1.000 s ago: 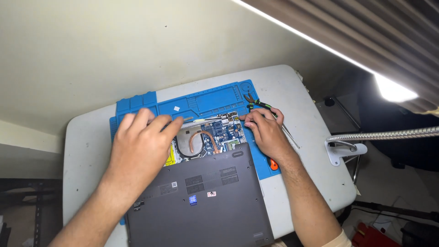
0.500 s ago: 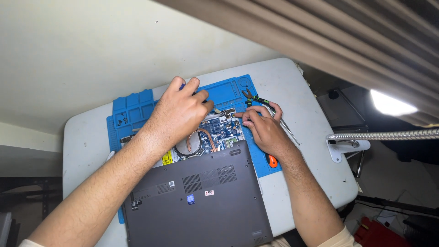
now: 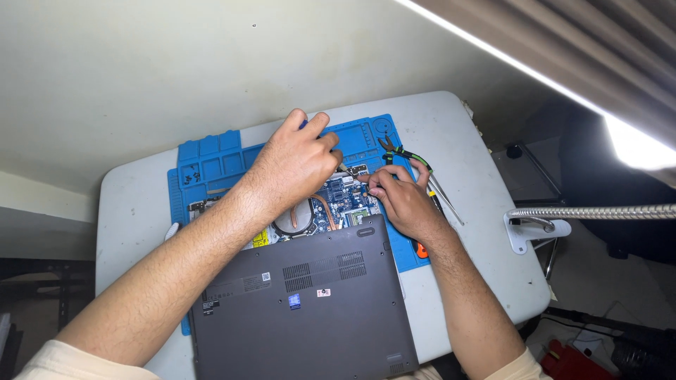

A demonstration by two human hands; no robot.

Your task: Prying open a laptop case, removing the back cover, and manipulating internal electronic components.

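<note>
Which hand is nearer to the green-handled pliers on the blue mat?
The right hand. Its fingers lie just below and beside the green-handled pliers on the blue mat. The left hand is farther, to the pliers' left, over the exposed circuit board.

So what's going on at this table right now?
A person is working on an opened laptop that lies on a blue mat on a white table. The grey bottom cover is slid toward the person, baring the circuit board and fan. The left hand is bunched over the far edge of the board, apparently pinching a small blue-tipped tool. The right hand rests its fingertips on the board beside it. Pliers lie on the mat just past the right hand.
</note>
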